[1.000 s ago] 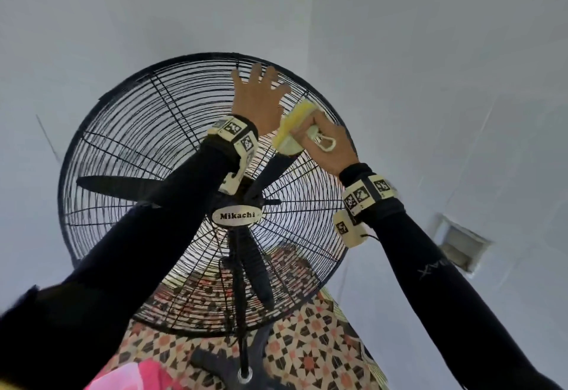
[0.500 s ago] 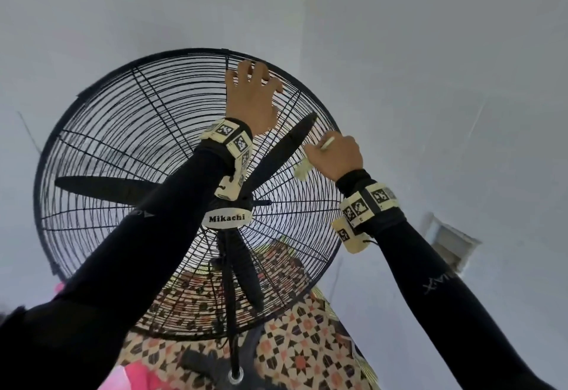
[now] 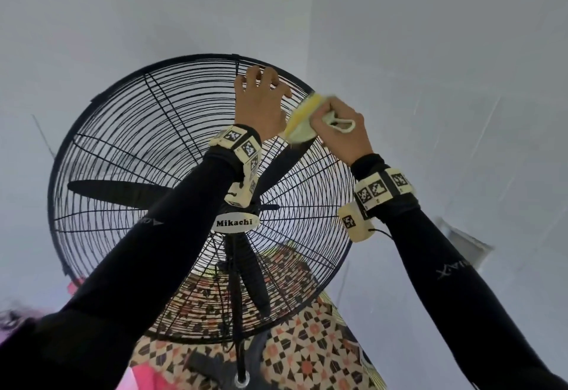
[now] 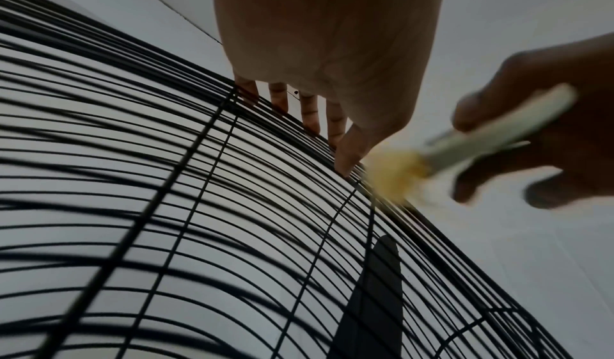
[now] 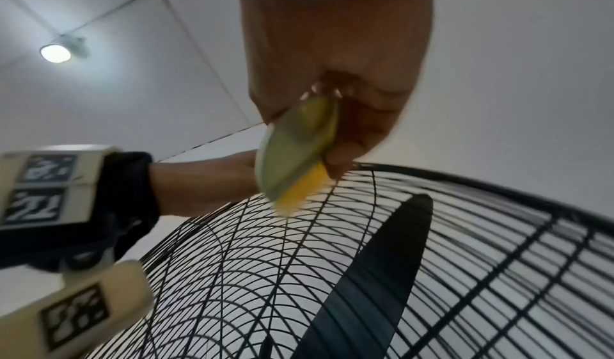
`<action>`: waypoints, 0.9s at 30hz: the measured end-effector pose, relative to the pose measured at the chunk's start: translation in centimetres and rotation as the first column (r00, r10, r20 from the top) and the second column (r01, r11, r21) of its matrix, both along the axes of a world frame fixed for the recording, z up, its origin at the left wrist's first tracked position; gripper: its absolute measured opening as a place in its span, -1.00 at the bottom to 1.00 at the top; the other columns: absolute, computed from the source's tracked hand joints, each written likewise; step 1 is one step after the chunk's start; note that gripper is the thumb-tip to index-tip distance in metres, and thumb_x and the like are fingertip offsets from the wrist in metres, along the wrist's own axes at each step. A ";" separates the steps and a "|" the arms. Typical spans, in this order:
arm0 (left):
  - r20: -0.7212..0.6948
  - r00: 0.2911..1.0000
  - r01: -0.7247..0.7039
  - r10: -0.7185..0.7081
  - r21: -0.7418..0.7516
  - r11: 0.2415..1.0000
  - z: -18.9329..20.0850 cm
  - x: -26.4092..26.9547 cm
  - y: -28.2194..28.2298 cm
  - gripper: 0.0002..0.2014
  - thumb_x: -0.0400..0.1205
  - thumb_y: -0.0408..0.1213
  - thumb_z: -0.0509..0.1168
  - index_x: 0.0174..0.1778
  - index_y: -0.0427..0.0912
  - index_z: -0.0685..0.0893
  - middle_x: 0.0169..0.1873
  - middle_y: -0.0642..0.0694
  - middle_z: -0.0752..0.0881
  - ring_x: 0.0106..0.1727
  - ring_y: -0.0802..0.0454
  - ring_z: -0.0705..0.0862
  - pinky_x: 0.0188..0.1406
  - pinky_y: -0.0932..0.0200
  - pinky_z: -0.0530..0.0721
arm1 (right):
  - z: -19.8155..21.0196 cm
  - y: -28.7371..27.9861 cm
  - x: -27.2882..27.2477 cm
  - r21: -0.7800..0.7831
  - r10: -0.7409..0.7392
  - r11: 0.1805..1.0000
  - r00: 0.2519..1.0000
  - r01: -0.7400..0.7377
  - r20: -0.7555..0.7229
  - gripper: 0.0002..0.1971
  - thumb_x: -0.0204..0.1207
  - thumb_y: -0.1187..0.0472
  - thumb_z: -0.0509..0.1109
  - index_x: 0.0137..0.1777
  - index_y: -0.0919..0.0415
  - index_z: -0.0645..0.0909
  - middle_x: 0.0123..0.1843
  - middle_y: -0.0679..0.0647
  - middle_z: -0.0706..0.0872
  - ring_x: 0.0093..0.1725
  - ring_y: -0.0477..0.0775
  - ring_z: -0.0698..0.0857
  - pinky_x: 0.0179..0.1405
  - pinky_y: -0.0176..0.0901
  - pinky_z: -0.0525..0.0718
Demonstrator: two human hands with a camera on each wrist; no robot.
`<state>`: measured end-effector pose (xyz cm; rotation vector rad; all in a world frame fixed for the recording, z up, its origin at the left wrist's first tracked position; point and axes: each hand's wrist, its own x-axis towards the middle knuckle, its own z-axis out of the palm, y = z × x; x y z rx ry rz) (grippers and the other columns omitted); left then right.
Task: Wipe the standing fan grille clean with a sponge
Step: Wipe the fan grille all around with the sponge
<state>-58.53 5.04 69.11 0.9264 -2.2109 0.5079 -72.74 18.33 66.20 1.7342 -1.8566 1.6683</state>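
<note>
The sponge (image 3: 302, 120), likely soft and light, pinched by its pale backing in the right hand (image 3: 341, 133), meets thin, probably springy wires near the top rim of the fan grille (image 3: 129, 143), just beside the spread left hand (image 3: 261, 106) steadying it.

left hand (image 3: 261, 106) on upper grille (image 3: 129, 143), sponge (image 3: 302, 119) just right of it, blade (image 3: 116, 193) behind the wires
</note>
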 end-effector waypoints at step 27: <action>-0.007 0.999 -0.032 0.033 0.011 0.999 0.1 0.2 0.4 -0.59 0.59 -0.15 0.40 0.39 0.09 0.67 0.51 -0.07 0.48 0.66 -0.29 0.27 0.64 -0.34 0.20 | 1.8 -0.9 -3.7 0.519 -0.312 0.738 0.900 0.431 -0.304 -0.58 0.50 -0.09 0.46 0.15 0.25 0.64 0.04 0.19 0.76 0.03 0.22 0.77 0.07 0.04 0.78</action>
